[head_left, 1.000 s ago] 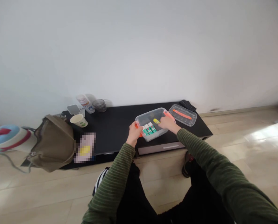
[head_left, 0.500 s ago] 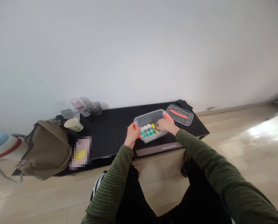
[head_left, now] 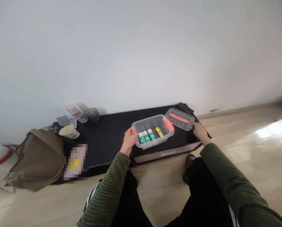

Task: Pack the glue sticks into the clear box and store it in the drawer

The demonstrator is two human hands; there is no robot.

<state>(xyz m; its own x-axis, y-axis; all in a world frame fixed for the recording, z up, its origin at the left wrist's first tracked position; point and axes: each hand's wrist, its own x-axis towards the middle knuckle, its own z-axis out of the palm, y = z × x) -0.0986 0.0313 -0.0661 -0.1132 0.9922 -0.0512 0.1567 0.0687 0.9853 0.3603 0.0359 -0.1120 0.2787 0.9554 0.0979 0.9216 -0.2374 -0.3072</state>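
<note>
A clear plastic box [head_left: 152,145] with orange latches stands uncovered on the black cabinet. Inside lie three green-and-white glue sticks [head_left: 146,136], side by side, and a yellow stick [head_left: 159,132] to their right. My left hand [head_left: 129,140] grips the box's left end, at the orange latch. The clear lid [head_left: 184,125] with its orange handle rests just right of the box. At its right corner, my right hand [head_left: 201,132] has its fingers closed on the edge.
The black cabinet top [head_left: 110,135] runs along the wall. A remote control [head_left: 185,108] lies behind the lid. Farther left are a paper cup [head_left: 69,132], a dark glass [head_left: 92,113], a spray can [head_left: 76,113] and a brown bag [head_left: 36,157].
My right hand has left the inside of the box and moved right to the lid's corner. The yellow stick now lies apart from the green ones. My left hand stays on the box.
</note>
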